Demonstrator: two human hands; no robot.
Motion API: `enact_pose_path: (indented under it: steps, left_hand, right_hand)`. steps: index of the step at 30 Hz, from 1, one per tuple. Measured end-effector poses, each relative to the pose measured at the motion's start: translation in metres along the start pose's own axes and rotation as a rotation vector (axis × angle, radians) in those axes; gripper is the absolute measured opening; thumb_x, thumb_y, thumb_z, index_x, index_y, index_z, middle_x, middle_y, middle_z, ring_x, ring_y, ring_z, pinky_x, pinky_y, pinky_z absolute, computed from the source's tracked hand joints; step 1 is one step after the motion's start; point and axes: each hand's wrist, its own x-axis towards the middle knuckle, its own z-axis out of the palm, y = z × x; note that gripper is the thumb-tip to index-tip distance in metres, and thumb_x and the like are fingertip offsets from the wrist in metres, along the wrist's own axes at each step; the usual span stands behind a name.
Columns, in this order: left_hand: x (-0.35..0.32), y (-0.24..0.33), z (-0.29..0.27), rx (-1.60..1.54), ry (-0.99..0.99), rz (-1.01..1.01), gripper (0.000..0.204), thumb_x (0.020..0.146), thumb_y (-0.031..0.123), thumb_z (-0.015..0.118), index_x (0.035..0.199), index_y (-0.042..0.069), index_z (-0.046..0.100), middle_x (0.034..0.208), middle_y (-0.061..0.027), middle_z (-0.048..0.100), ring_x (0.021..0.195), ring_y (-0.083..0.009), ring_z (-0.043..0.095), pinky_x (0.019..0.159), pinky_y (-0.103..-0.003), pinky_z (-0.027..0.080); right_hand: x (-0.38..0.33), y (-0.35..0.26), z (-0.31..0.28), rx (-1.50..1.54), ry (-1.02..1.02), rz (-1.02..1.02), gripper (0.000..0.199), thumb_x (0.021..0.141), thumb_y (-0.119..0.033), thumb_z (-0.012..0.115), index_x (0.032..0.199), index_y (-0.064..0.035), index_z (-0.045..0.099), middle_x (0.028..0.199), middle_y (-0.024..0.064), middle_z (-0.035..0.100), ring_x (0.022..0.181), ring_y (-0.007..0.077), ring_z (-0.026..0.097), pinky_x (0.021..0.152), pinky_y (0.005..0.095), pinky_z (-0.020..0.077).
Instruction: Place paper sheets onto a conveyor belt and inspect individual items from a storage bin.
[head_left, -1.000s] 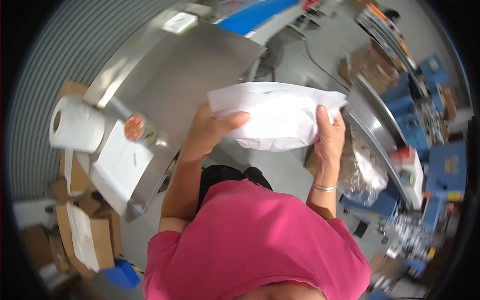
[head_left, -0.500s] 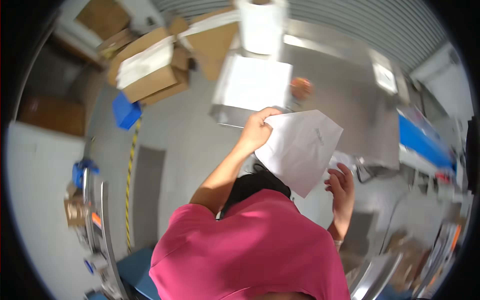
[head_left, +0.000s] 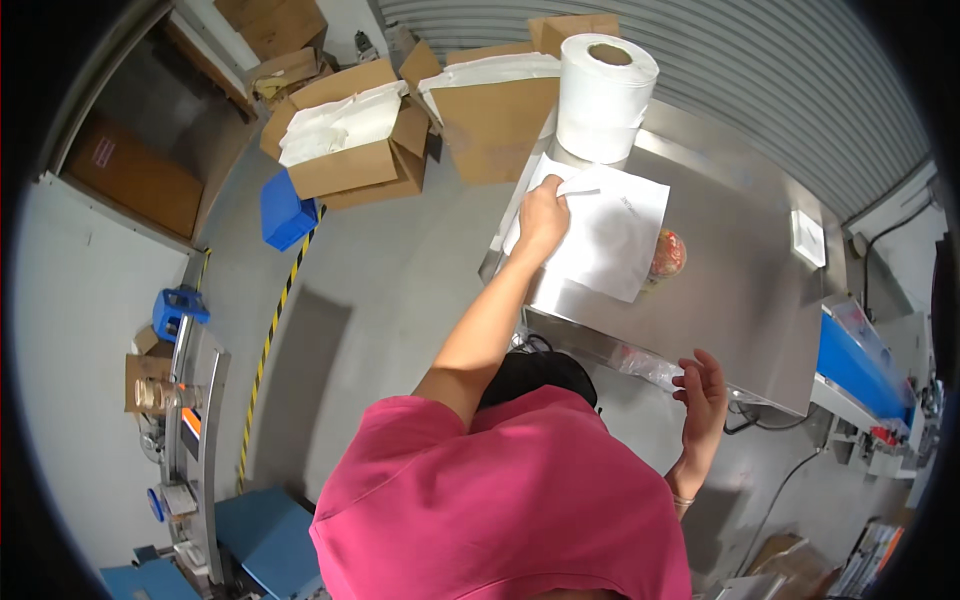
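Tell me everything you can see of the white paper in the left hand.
The white paper looks thin, matte and roughly rectangular, lightly creased, with small dark print toward its upper right. The left hand grips its upper left part, where a fold shows. It sits aslant over the steel table, its right edge beside the red-topped container. Whether it rests or hovers, I can't tell.

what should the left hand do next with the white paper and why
Probably lay the white paper flat on the steel table: the left hand grips its edge over the tabletop, while the right hand looks empty, held apart from it.
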Motion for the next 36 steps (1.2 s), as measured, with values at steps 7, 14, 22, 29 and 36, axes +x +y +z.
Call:
enact_pose_path:
  steps: [7,14,22,29,36]
  left_hand:
    - [0.018,-0.003,0.021,-0.149,0.059,0.02,0.037,0.086,0.013,0.052,0.118,-0.002,0.045,0.098,-0.0245,0.054,0.093,-0.0377,0.054,0.081,-0.045,0.041]
    - [-0.055,0.002,0.014,0.37,-0.173,0.429,0.036,0.078,0.022,0.064,0.108,0.004,0.055,0.116,-0.0187,0.047,0.102,-0.0348,0.044,0.081,-0.043,0.036]
    - [-0.096,-0.033,0.029,0.67,-0.255,0.069,0.068,0.087,0.048,0.048,0.137,0.005,0.032,0.139,-0.026,0.027,0.126,-0.0437,0.026,0.097,-0.053,0.027]
    - [-0.151,0.005,-0.029,0.135,-0.359,0.338,0.032,0.082,0.022,0.061,0.104,-0.001,0.059,0.11,-0.0217,0.056,0.101,-0.037,0.052,0.084,-0.044,0.043]
    - [-0.17,-0.051,-0.111,0.164,-0.878,0.254,0.015,0.081,0.019,0.059,0.091,0.008,0.062,0.084,-0.0158,0.063,0.083,-0.0355,0.06,0.069,-0.044,0.049]
  right_hand:
    - [0.012,-0.006,0.008,0.019,0.069,0.031,0.03,0.089,-0.011,0.055,0.118,-0.0024,0.051,0.098,0.0063,0.063,0.077,0.0122,0.059,0.064,0.0233,0.0457]
    - [0.01,-0.006,0.003,0.012,0.072,0.078,0.028,0.089,-0.01,0.056,0.116,-0.0039,0.053,0.097,0.0046,0.063,0.077,0.0108,0.058,0.064,0.0227,0.0457]
    - [-0.001,0.004,-0.004,-0.085,-0.147,0.078,0.029,0.088,-0.017,0.058,0.114,-0.0034,0.054,0.095,0.0043,0.064,0.077,0.0098,0.058,0.066,0.0233,0.0462]
    - [-0.009,0.03,0.026,-0.049,-0.275,0.191,0.029,0.086,-0.021,0.061,0.11,-0.0047,0.056,0.088,0.0023,0.06,0.077,0.0096,0.057,0.066,0.0232,0.0457]
    - [-0.009,0.054,0.137,0.008,-0.872,0.217,0.029,0.088,-0.019,0.058,0.113,-0.0042,0.055,0.087,0.0,0.058,0.074,0.0075,0.054,0.066,0.0225,0.0454]
